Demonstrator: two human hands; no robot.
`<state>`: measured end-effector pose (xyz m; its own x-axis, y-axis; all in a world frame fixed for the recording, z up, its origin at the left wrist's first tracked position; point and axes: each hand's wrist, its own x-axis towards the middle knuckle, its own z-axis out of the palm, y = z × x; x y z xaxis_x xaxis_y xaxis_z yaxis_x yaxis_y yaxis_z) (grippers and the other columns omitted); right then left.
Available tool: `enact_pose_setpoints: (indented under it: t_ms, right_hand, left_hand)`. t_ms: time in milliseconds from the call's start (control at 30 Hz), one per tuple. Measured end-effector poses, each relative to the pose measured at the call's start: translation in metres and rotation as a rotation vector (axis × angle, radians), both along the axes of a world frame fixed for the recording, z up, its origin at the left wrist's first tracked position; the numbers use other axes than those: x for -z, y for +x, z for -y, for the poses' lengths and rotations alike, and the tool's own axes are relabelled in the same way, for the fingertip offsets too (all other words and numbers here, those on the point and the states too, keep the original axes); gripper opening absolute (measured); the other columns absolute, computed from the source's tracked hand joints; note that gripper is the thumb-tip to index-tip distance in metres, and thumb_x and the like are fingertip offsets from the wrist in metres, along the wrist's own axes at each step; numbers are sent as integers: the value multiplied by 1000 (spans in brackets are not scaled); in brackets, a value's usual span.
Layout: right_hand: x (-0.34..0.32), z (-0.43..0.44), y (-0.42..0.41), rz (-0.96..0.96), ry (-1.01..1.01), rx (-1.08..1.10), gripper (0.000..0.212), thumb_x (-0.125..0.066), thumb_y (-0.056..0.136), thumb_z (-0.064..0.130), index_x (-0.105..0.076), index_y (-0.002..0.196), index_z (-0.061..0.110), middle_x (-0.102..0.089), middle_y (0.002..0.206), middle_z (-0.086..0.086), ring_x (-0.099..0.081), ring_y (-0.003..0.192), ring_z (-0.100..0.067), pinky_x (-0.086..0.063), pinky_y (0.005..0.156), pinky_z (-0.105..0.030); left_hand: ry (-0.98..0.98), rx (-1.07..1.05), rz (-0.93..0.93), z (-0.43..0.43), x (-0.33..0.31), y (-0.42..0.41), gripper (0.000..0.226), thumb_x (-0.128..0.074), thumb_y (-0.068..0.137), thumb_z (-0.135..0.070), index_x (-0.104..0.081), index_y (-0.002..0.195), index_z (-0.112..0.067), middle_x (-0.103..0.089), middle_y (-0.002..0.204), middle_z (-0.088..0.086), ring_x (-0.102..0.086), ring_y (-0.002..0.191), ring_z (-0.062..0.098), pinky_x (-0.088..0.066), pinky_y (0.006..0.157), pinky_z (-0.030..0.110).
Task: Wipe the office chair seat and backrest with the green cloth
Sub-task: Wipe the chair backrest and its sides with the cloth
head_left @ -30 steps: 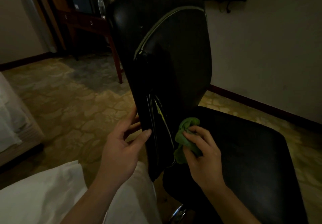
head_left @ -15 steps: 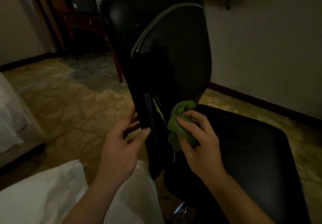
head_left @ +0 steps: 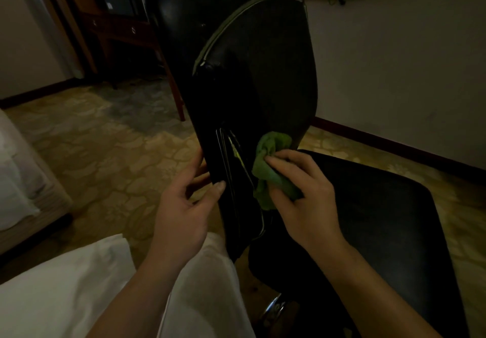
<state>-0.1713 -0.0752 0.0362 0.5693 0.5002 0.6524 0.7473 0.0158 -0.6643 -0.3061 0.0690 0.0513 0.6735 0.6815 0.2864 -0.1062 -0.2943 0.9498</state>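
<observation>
The green cloth (head_left: 273, 169) is held bunched in the right hand (head_left: 302, 195), whose fingers are curled over it, and is pressed against the visible face of the black backrest (head_left: 249, 74). It lies low down near the left edge of that backrest, just above the rear edge of the seat (head_left: 381, 219). Folds of the cloth are seen sticking out above the fingertips and below the thumb.

The left edge of the backrest is gripped by the left hand (head_left: 184, 206). The thumb is laid on the visible face and the fingers are wrapped behind the edge, where they are largely hidden.

A pale seam is seen curving across the upper backrest, and glossy strips are caught by the light just beside the cloth. A chrome part of the chair base (head_left: 274, 308) is glimpsed under the seat's near left corner.

The lower left is filled by white clothing (head_left: 65, 285). A patterned carpet (head_left: 105, 140) is spread below, a wooden desk (head_left: 126, 32) is seen behind the backrest, and a bed (head_left: 21, 179) is cut off at the left.
</observation>
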Motion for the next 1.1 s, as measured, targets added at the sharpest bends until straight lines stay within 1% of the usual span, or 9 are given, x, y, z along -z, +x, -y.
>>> enact_pose_setpoints:
  t_ms: [67, 133, 233, 300, 433, 600, 733, 867, 1100]
  right_hand:
    - [-3, -5, -2, 48, 1, -33, 42, -69, 87, 9, -64, 127, 20, -48, 134, 2, -49, 126, -13, -47, 102, -25]
    - [4, -4, -2, 35, -33, -60, 47, -66, 87, 19, -58, 132, 28, -39, 141, 7, -42, 134, -17, -44, 107, -32]
    - [19, 2, -1, -74, -82, -124, 66, -70, 87, 3, -47, 139, 36, -33, 148, 6, -36, 139, -10, -43, 108, -27]
    - [26, 4, -1, -73, -88, -112, 71, -69, 87, -2, -45, 141, 37, -34, 146, 5, -38, 138, -9, -43, 107, -25]
    - [47, 13, -2, -133, -111, -77, 61, -68, 89, 7, -49, 139, 35, -37, 142, 7, -41, 135, -7, -48, 104, -28]
    - [49, 15, -9, -153, -98, 3, 44, -66, 93, 28, -57, 135, 22, -44, 136, 4, -46, 129, -9, -49, 101, -28]
    - [26, 8, -7, -100, -55, 13, 42, -64, 92, 19, -59, 133, 19, -46, 135, 5, -50, 125, -6, -53, 96, -26]
    - [4, -4, -3, 31, -46, 3, 46, -67, 90, 14, -57, 135, 15, -44, 135, 3, -45, 128, -2, -42, 103, -15]
    - [45, 14, 0, -61, -104, -67, 47, -60, 89, 20, -52, 136, 25, -39, 137, 12, -43, 131, 1, -50, 100, -25]
  left_hand:
    - [-9, 6, 6, 0, -1, 0, 61, -69, 83, -22, -48, 134, -49, -68, 121, -21, -65, 115, 6, -55, 97, 41]
    - [-6, 3, 1, -1, -1, 0, 62, -69, 86, -17, -48, 134, -50, -69, 120, -21, -66, 114, 6, -55, 97, 40]
    - [0, 0, -7, -1, 1, 0, 64, -68, 90, -10, -47, 134, -51, -68, 120, -22, -65, 115, 5, -54, 98, 38]
    - [-2, -9, -9, -2, 1, 0, 64, -69, 89, -10, -47, 132, -53, -68, 119, -25, -65, 115, 3, -54, 97, 33]
    - [-2, -9, -6, -2, 0, 0, 65, -68, 89, -7, -47, 132, -51, -69, 118, -24, -65, 114, 3, -56, 95, 29]
    - [25, -19, -10, 0, 0, 0, 66, -68, 91, -6, -47, 131, -53, -67, 119, -25, -65, 114, 2, -55, 96, 30]
    - [21, -2, -22, 0, -1, -1, 65, -66, 92, -9, -44, 139, -49, -67, 119, -26, -64, 113, 0, -56, 95, 27]
    - [15, 0, -24, -1, 0, -2, 65, -66, 92, -9, -44, 140, -47, -67, 120, -23, -64, 114, 2, -56, 94, 27]
    - [19, -9, -11, -1, -1, -1, 65, -67, 92, -7, -46, 140, -44, -68, 122, -18, -64, 115, 3, -54, 99, 36]
